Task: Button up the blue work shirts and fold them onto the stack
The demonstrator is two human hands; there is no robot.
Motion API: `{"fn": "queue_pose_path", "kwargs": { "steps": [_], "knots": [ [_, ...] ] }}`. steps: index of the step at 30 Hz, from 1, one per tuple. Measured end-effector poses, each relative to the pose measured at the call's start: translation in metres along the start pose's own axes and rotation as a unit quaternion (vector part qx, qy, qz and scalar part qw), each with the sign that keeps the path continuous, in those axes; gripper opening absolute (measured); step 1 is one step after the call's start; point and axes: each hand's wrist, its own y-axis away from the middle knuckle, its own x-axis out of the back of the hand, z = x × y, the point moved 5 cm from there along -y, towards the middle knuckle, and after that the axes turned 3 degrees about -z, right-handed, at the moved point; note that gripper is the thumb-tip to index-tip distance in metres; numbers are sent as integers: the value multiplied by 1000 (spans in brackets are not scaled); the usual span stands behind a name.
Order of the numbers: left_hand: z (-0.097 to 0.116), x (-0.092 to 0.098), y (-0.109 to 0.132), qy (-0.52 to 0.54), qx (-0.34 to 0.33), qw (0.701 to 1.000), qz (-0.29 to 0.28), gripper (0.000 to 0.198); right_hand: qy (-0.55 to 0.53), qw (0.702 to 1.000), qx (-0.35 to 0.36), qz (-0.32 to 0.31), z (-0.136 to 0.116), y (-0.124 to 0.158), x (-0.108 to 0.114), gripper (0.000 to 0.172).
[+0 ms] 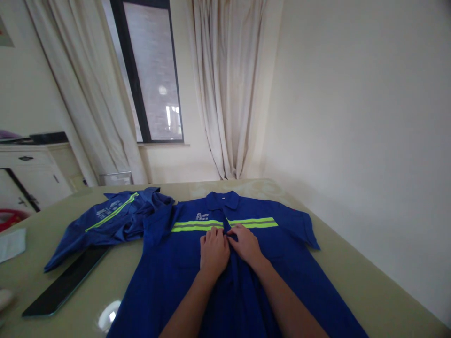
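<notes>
A blue short-sleeved work shirt (pixel 296 258) with yellow-green reflective stripes lies spread on the table, collar at the far end. My left hand (pixel 214 249) rests on its front, just left of the opening, fingers bent onto the cloth below the stripe. Right beside it, my right hand (pixel 244 244) pinches the placket edge between thumb and fingers. Both hands nearly touch at the middle of the chest. Any button there is too small or too covered to make out.
A second blue garment (pixel 116 218) lies crumpled at the left, partly over a long dark flat panel (pixel 65 284). The table (pixel 355 267) borders a white wall on the right. A white paper-like sheet (pixel 12 245) and a red object (pixel 12 217) are at far left.
</notes>
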Motion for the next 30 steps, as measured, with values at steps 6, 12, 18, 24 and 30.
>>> {"fn": "queue_pose_path", "kwargs": {
  "steps": [6, 12, 18, 24, 30],
  "knots": [
    [-14, -5, -6, 52, 7, 998, -25, 29, 96, 995, 20, 8, -13, -2, -3, 20],
    [-15, -6, -10, 73, 34, 997, -15, 31, 76, 996, 33, 34, -12, -3, -4, 22],
    [-18, -4, -13, 93, 46, 994, -17, 29, 29, 996, 77, 35, -10, -2, -4, 20],
    [-19, -4, -14, 108, 44, 993, -19, 25, -38, 995, 74, 58, -6, -2, -2, 19],
    [-21, -5, -15, 127, 50, 991, -17, 22, -82, 992, 60, 80, -3, -4, -1, 18]
  ]
}}
